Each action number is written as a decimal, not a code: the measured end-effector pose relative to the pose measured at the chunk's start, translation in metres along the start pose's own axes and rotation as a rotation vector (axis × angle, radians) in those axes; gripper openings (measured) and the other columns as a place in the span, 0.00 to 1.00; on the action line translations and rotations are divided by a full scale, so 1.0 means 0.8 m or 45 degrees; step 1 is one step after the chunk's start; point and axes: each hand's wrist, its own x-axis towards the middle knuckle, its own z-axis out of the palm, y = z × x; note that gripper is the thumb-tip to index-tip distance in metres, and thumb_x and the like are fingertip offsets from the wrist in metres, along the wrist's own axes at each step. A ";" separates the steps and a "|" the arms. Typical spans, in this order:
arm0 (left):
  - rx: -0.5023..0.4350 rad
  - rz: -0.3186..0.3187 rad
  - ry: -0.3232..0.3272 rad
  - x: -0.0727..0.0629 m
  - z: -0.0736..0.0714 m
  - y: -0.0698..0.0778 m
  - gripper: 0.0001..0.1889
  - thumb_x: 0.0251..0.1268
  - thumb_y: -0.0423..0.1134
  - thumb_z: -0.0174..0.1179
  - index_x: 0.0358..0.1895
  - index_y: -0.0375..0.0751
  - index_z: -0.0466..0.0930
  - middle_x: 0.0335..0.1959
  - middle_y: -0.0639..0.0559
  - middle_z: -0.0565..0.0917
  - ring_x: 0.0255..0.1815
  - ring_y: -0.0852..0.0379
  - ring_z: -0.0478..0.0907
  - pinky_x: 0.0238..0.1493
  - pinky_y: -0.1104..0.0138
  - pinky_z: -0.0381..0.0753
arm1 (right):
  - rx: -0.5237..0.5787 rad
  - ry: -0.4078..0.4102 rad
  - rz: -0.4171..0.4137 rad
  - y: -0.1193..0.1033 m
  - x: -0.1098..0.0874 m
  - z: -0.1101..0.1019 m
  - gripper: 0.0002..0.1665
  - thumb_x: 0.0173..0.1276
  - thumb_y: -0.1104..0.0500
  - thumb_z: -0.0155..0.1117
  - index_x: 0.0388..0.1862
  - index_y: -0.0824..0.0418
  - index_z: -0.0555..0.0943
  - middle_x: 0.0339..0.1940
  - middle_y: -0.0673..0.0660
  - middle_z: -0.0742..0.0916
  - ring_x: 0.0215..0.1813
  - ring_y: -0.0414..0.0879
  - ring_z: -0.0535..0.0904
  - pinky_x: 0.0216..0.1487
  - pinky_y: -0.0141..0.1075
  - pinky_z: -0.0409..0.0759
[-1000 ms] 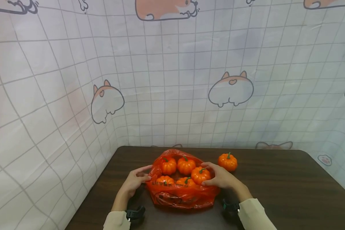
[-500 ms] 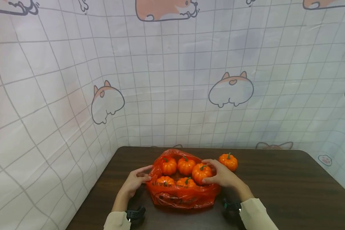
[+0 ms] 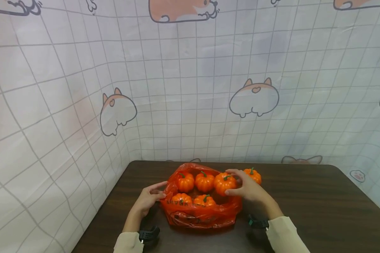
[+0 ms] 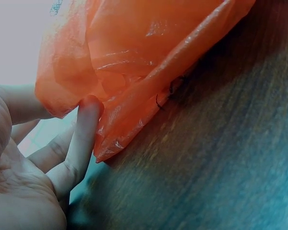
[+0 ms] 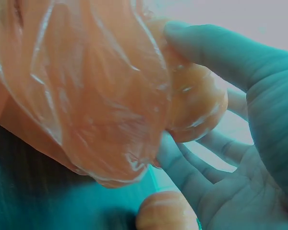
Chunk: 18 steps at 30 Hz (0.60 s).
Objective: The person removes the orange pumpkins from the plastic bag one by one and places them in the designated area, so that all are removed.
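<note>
An orange-red plastic bag (image 3: 206,219) lies with its mouth spread on the dark table, several small orange pumpkins (image 3: 186,182) inside it. My left hand (image 3: 146,201) holds the bag's left edge between thumb and fingers; the left wrist view shows a fingertip (image 4: 90,103) against the thin plastic. At the bag's right edge, my right hand (image 3: 251,188) grips a pumpkin (image 3: 225,183) with a green stem. That same pumpkin (image 5: 204,103) shows in the right wrist view between thumb and fingers, partly covered by the bag's side (image 5: 105,105).
One more pumpkin (image 3: 254,175) stands on the table outside the bag, behind my right hand and partly hidden by it. A pale gridded cloth (image 3: 202,88) with corgi drawings hangs behind and to the left of the table (image 3: 316,200).
My right hand has moved up and slightly to the right with the gripped pumpkin, away from the bag's near side. My left hand has stayed at the bag's left edge.
</note>
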 end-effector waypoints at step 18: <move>0.040 -0.003 0.039 -0.002 0.003 0.000 0.25 0.69 0.29 0.62 0.68 0.43 0.79 0.41 0.46 0.88 0.42 0.54 0.84 0.52 0.59 0.83 | 0.029 0.122 -0.006 0.006 -0.009 -0.039 0.47 0.63 0.48 0.77 0.77 0.56 0.66 0.73 0.70 0.70 0.63 0.62 0.76 0.59 0.52 0.82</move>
